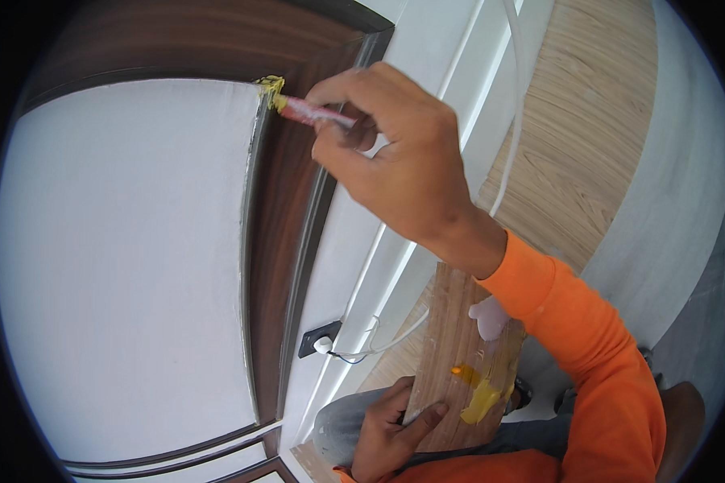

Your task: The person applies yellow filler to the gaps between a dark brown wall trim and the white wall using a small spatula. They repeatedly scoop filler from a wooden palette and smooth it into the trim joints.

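My right hand pinches a small, thin red-and-white scraper, a little blurred, between thumb and fingers. Its yellow-smeared tip touches a rough patch of yellow putty at the inner corner of a dark brown wood-grain frame. The frame borders a white panel. Low in the view, my left hand grips the edge of a flat wooden board, thumb on top. Spread on the board are yellow putty, an orange dab and a pale pinkish-white blob.
A black wall socket with a white plug sits beside the frame, thin wires trailing right. One white cable runs down past my right wrist. Light wood-grain flooring and a pale grey strip lie to the right.
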### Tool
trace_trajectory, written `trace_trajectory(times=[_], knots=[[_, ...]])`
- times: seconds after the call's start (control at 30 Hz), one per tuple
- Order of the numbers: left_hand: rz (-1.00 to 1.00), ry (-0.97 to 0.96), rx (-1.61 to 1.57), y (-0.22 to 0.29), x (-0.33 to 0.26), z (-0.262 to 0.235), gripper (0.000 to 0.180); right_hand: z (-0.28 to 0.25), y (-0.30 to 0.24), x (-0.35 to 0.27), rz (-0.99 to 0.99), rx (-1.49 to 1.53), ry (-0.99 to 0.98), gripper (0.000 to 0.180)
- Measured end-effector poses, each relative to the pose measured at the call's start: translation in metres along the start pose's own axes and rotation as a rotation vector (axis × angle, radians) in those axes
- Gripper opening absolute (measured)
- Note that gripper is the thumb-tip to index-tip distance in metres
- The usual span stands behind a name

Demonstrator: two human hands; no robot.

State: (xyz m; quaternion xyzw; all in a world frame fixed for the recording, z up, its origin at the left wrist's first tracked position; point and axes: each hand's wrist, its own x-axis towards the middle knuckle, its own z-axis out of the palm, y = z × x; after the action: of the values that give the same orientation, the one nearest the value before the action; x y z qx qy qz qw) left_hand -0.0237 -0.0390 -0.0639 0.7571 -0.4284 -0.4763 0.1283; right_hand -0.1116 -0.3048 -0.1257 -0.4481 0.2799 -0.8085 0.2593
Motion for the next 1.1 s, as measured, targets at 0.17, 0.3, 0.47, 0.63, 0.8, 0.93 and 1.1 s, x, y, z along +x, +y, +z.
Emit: trace_trajectory(times=[0.17,0.3,0.47,0.63,0.8,0.93,1.1], knots=[[-0.036,0.023,-0.015,-0.003,0.0,0.001,0.035,-0.003,0.009,0.014,-0.011,-0.074,0.056,0.013],[-0.066,0.048,-0.031,-0.005,0.0,0.003,0.035,-0.004,0.015,0.018,-0.011,-0.107,0.022,0.013],[-0.086,0.073,-0.028,-0.003,-0.003,0.003,0.037,-0.003,0.014,0.018,-0.042,-0.123,0.001,0.012],[-0.151,0.084,-0.026,0.011,-0.002,0.005,0.036,-0.006,0.012,0.018,-0.122,-0.223,-0.02,0.013],[-0.047,0.048,0.011,-0.002,-0.003,-0.001,0.035,-0.005,0.016,0.028,-0.159,-0.254,-0.011,0.019],[-0.014,0.025,-0.012,-0.005,-0.003,-0.001,0.035,-0.007,0.013,0.026,-0.236,-0.281,-0.066,0.019],[0.025,0.015,-0.03,0.002,-0.005,-0.002,0.035,-0.011,0.008,0.031,-0.145,-0.257,-0.08,0.017]])
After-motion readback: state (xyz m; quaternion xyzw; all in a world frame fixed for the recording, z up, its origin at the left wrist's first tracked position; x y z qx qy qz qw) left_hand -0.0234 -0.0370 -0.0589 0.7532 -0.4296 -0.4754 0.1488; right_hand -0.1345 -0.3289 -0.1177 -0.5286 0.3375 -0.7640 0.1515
